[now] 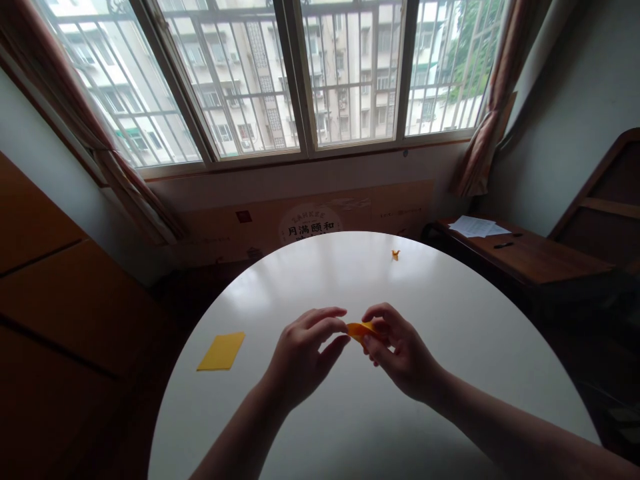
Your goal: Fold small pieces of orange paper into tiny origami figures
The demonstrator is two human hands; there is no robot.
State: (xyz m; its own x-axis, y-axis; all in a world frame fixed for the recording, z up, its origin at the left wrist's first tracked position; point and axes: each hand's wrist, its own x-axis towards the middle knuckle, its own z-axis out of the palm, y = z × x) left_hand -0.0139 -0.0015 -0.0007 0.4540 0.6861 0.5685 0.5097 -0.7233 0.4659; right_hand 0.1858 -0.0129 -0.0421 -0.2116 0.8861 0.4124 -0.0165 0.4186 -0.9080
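Observation:
A small folded piece of orange paper (361, 331) is held between my hands above the white round table (320, 273). My right hand (400, 347) is closed on it, with the thumb in front and the curled fingers behind. At the paper's left end, the index finger and thumb of my left hand (310, 353) touch its edge in a loose pinch. The other left fingers stretch out above. Part of the paper is hidden by my right fingers.
A yellow stack of square paper (221, 351) lies on the table's left side. Near the far edge stands a tiny folded orange paper figure (395, 255). Beyond the table, at right, a wooden bench (540, 257) carries white sheets (480, 227) and a dark pen (503, 245).

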